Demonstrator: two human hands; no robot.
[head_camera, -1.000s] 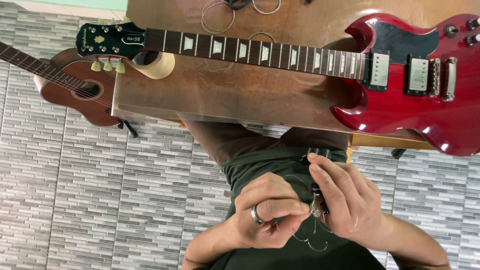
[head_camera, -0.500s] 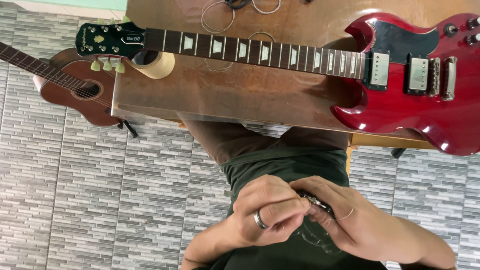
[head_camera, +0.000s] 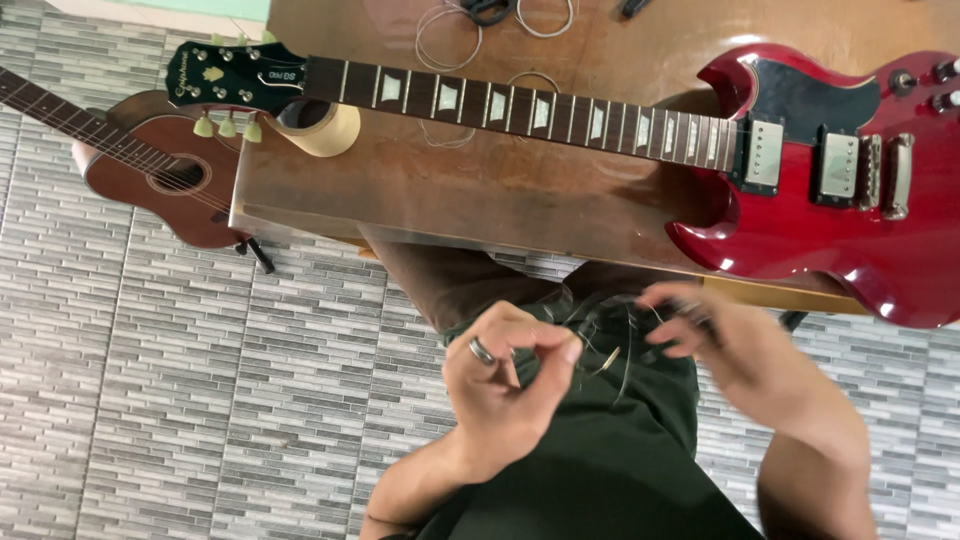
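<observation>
While left hand (head_camera: 505, 395) pinched thin coiled wire guitar string (head_camera: 610, 362), blurred right hand (head_camera: 740, 355) uncoiled it; right's grip unclear; threading red electric guitar (head_camera: 830, 170) likely next.

Your left hand (head_camera: 505, 395) wears a silver ring (head_camera: 482, 351); forearms bare, dark green shirt (head_camera: 600, 470), brown trousers (head_camera: 450, 280).

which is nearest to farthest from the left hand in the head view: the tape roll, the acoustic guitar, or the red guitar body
From the left hand:
1. tape roll, up and left on the table, under the headstock.
2. acoustic guitar, further left on the floor.
3. red guitar body, far right on the table.
</observation>
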